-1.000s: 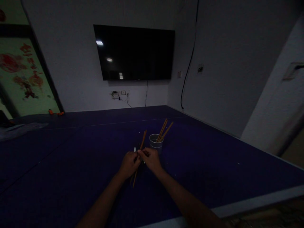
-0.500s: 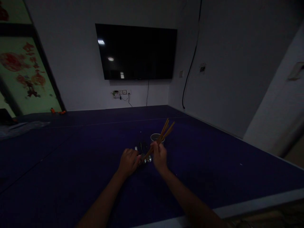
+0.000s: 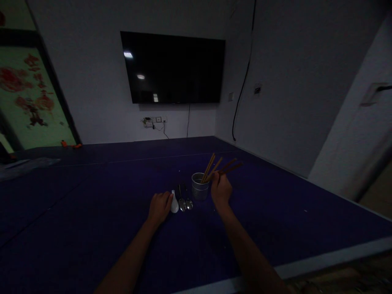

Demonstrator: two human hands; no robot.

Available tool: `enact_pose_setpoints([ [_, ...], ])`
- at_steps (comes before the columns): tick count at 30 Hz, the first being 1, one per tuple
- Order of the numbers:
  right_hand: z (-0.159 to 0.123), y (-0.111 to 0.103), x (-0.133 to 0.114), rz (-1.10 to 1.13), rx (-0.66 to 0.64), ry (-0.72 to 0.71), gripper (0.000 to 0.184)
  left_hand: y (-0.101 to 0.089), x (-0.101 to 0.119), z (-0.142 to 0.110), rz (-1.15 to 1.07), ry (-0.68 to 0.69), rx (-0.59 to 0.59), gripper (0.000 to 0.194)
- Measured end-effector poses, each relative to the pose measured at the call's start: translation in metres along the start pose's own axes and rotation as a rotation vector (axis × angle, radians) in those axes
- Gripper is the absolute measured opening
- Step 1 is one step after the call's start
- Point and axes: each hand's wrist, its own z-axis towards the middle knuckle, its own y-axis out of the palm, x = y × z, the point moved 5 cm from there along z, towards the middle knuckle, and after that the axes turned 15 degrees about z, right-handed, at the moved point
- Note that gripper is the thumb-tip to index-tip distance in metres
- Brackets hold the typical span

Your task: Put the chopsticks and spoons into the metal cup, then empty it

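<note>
A small metal cup (image 3: 200, 191) stands on the dark blue table (image 3: 92, 212) with wooden chopsticks (image 3: 210, 166) leaning out of it. My right hand (image 3: 221, 190) is just right of the cup, closed on a pair of chopsticks (image 3: 230, 167) whose lower ends point into the cup's mouth. My left hand (image 3: 159, 207) rests on the table, fingers curled, beside a white ceramic spoon (image 3: 174, 203); whether it grips the spoon is unclear. Two metal spoons (image 3: 185, 201) lie between the white spoon and the cup.
A black TV (image 3: 173, 67) hangs on the far wall above a power strip (image 3: 154, 121). A cable (image 3: 243, 81) runs down the right wall. Crumpled plastic (image 3: 21, 165) lies at the table's far left. The table's white front edge (image 3: 321, 261) runs lower right.
My right hand carried the chopsticks from between both hands up and right to the cup. My left hand lowered to the table; the three spoons now show.
</note>
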Motion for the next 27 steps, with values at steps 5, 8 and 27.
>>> enact_pose_setpoints([
  [5,0.003,0.010,0.015,-0.070,-0.101,0.052,0.047,0.000,0.003,0.000,0.032,0.042,0.001,0.040],
  [8,0.007,0.016,0.025,-0.087,-0.140,0.072,0.044,0.000,0.003,0.000,0.046,0.035,-0.013,0.038],
  [27,0.013,0.033,0.050,0.047,-0.253,0.042,0.048,0.008,0.003,0.001,0.052,0.066,-0.062,0.032],
])
